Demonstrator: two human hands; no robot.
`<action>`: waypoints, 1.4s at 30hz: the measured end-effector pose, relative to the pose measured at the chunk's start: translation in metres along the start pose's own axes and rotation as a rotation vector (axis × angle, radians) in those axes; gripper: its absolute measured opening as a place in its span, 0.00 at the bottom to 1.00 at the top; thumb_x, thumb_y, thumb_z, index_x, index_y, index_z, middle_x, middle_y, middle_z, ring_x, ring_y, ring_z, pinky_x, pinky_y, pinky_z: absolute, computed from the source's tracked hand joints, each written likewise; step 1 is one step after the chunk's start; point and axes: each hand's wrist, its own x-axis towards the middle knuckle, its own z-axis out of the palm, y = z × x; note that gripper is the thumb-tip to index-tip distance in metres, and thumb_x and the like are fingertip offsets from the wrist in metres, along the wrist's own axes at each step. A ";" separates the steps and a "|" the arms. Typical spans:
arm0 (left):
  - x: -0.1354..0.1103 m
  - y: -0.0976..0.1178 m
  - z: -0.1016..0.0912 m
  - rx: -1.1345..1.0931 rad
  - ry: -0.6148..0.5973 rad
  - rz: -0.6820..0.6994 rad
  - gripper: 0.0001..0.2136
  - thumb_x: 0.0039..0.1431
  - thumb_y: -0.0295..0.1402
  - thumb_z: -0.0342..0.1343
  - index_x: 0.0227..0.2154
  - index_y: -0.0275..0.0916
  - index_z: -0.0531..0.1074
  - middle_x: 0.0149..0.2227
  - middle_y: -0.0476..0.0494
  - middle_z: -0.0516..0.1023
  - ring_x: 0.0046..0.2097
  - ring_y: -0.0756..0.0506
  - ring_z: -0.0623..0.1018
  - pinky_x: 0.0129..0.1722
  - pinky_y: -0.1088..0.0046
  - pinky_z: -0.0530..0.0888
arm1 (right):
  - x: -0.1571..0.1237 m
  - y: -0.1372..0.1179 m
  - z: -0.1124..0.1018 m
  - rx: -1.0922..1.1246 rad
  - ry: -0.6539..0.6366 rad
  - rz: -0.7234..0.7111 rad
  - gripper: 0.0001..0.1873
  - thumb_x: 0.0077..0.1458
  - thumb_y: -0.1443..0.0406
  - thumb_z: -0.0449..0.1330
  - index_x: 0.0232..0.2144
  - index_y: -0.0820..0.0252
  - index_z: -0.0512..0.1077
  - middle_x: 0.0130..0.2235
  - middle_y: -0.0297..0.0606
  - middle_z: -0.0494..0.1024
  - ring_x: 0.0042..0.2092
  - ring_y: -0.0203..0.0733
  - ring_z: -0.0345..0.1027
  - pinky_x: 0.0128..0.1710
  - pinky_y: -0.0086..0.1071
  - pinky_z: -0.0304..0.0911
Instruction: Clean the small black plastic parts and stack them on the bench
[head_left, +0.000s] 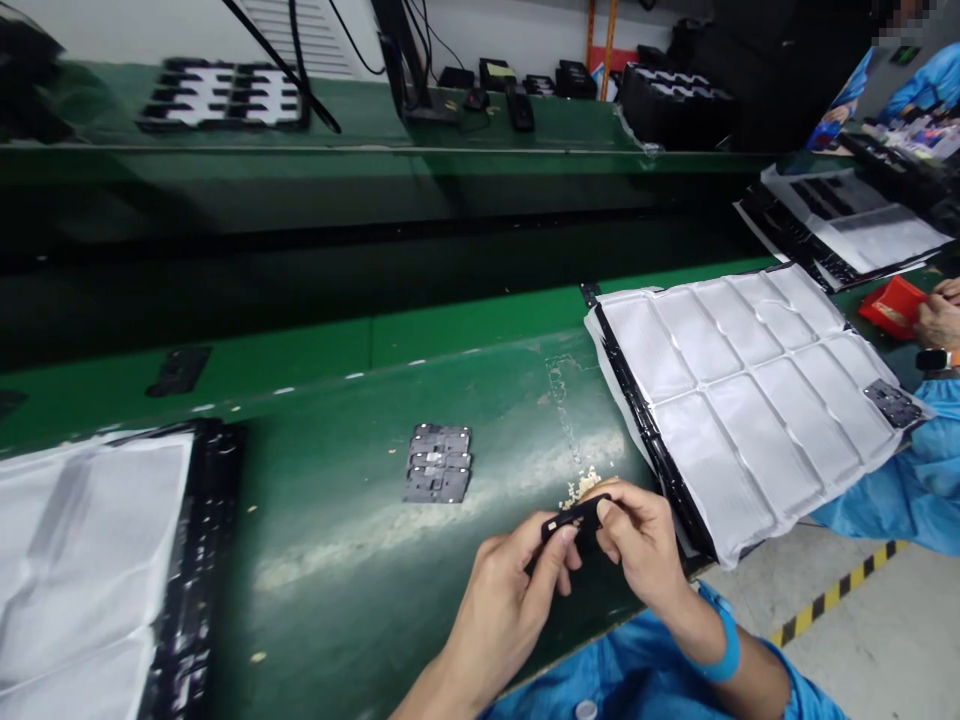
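A small black plastic part (pixel 576 515) is held between my two hands, just above the near edge of the green bench. My left hand (pixel 517 580) pinches its left end between thumb and fingers, beside a small pale piece on the part. My right hand (pixel 641 535) grips the other end, thumb on top. Just behind the hands lies a little heap of pale small pieces (pixel 585 482), partly hidden by my right fingers. Several flat black plastic parts (pixel 439 462) lie side by side on the bench to the left.
White-covered stacked trays (pixel 750 380) stand at right, others (pixel 90 540) at left. Beyond the green bench (pixel 330 580) runs a dark belt (pixel 337 240). A co-worker's hand (pixel 939 318) is by a red container (pixel 892 306) at far right. A black part (pixel 180 370) lies near the belt.
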 end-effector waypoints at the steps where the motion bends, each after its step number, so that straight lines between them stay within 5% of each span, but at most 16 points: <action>1: 0.000 0.000 0.000 -0.009 -0.002 -0.001 0.17 0.75 0.39 0.50 0.31 0.40 0.74 0.24 0.50 0.78 0.24 0.49 0.78 0.26 0.76 0.71 | 0.000 0.000 0.000 -0.004 0.005 0.008 0.19 0.66 0.53 0.61 0.30 0.62 0.78 0.23 0.29 0.65 0.19 0.30 0.52 0.18 0.26 0.49; 9: 0.006 -0.002 -0.001 0.001 -0.008 -0.014 0.17 0.75 0.40 0.49 0.31 0.40 0.74 0.23 0.50 0.76 0.24 0.49 0.77 0.26 0.76 0.69 | -0.001 0.004 -0.005 0.005 -0.052 -0.012 0.11 0.65 0.61 0.60 0.34 0.61 0.79 0.24 0.28 0.65 0.22 0.31 0.54 0.22 0.27 0.53; 18: 0.013 0.004 -0.005 -0.050 -0.077 -0.028 0.18 0.76 0.41 0.42 0.31 0.41 0.67 0.23 0.52 0.69 0.25 0.48 0.71 0.30 0.72 0.67 | 0.003 0.004 -0.015 -0.114 -0.091 -0.008 0.16 0.70 0.54 0.59 0.37 0.60 0.77 0.29 0.32 0.70 0.25 0.34 0.62 0.26 0.29 0.59; 29: 0.020 -0.004 0.003 -0.152 0.133 -0.052 0.19 0.75 0.43 0.40 0.26 0.43 0.58 0.22 0.55 0.59 0.25 0.49 0.59 0.27 0.72 0.58 | -0.002 0.002 -0.014 -0.191 -0.209 -0.155 0.13 0.74 0.61 0.56 0.46 0.58 0.80 0.41 0.41 0.73 0.29 0.37 0.69 0.30 0.33 0.67; 42: 0.019 -0.006 -0.002 -0.189 0.090 -0.043 0.17 0.73 0.43 0.40 0.27 0.44 0.57 0.24 0.55 0.57 0.26 0.48 0.59 0.28 0.72 0.58 | -0.002 -0.004 -0.007 -0.160 -0.177 -0.168 0.14 0.74 0.59 0.57 0.46 0.59 0.80 0.40 0.41 0.74 0.27 0.36 0.69 0.27 0.32 0.67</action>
